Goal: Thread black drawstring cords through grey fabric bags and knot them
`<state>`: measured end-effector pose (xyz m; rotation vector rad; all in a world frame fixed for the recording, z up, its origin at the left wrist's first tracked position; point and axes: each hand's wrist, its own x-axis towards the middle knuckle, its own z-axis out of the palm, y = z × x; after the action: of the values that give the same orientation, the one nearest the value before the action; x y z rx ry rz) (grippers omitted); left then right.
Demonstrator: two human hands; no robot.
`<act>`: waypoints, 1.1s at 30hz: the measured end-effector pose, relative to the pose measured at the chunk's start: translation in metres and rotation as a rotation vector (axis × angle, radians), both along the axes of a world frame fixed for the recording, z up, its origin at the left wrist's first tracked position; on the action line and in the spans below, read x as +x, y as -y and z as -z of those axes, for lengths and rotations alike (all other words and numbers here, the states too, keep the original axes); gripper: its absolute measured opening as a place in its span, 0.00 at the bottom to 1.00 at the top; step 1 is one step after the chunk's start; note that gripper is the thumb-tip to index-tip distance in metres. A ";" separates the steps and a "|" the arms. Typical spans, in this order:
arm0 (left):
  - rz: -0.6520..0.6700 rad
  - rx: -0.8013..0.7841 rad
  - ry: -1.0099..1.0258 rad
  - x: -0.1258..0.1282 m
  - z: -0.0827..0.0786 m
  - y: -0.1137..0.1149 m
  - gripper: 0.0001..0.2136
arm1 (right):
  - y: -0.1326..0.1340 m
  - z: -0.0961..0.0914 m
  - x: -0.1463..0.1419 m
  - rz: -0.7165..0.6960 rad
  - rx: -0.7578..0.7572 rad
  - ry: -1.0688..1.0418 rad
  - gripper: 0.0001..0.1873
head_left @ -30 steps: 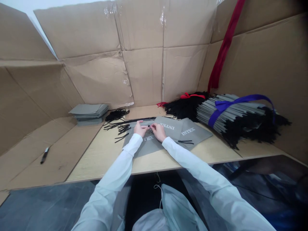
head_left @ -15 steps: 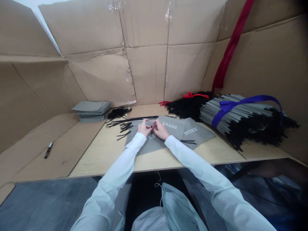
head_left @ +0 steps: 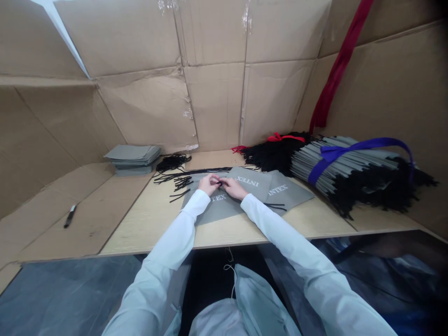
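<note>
Several flat grey fabric pieces printed INTEX (head_left: 224, 212) overlap on the table in front of me. My left hand (head_left: 209, 185) and my right hand (head_left: 234, 188) meet over them, thumbs and fingertips pinched together. Between the fingertips a bit of black cord (head_left: 220, 185) shows, gripped from both sides; the fingers hide most of it. Two cord ends (head_left: 276, 206) stick out past my right wrist. More black cords (head_left: 182, 182) lie in a row to the left, their ends fanned out beside the fabric.
A grey fabric stack (head_left: 133, 158) and a black cord heap (head_left: 173, 162) sit at the back left. A black marker (head_left: 70, 217) lies on the cardboard. At right are a black cord bundle (head_left: 271, 153) and a grey bundle tied with blue ribbon (head_left: 332, 161). Cardboard walls (head_left: 213, 102) surround the table.
My fingertips have drawn closer together around the black cord, and my right hand has turned slightly flatter. The things on the table stay where they were.
</note>
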<state>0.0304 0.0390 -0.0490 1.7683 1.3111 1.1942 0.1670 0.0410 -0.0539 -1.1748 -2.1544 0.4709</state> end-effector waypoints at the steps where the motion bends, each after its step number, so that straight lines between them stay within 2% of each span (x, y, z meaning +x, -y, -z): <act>1: 0.009 -0.005 0.025 0.000 0.000 0.000 0.11 | -0.001 0.001 0.000 -0.001 0.004 -0.001 0.18; 6: 0.048 -0.008 0.163 -0.001 0.005 -0.005 0.12 | -0.009 0.006 0.003 0.017 0.025 -0.091 0.13; 11: 0.057 0.000 0.239 -0.002 0.007 -0.009 0.12 | -0.004 0.003 0.005 0.046 0.059 -0.205 0.10; 19: 0.070 0.025 0.066 0.001 0.006 -0.005 0.13 | -0.001 0.004 0.001 0.109 0.078 -0.196 0.11; 23: 0.119 -0.072 0.058 0.003 0.008 -0.005 0.12 | 0.000 0.003 0.003 0.160 0.053 -0.122 0.08; 28: 0.084 -0.268 0.201 0.005 0.003 -0.006 0.11 | 0.003 -0.002 0.003 0.167 0.072 -0.054 0.09; 30: 0.054 -0.391 0.321 0.004 -0.002 -0.004 0.11 | 0.002 -0.001 0.003 0.167 0.066 -0.057 0.10; 33: 0.051 -0.575 0.630 0.003 -0.010 0.002 0.10 | -0.001 0.002 0.002 0.216 0.068 -0.087 0.11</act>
<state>0.0337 0.0368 -0.0391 0.9070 1.0658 1.0758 0.1690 0.0420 -0.0556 -1.3065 -1.9287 0.3449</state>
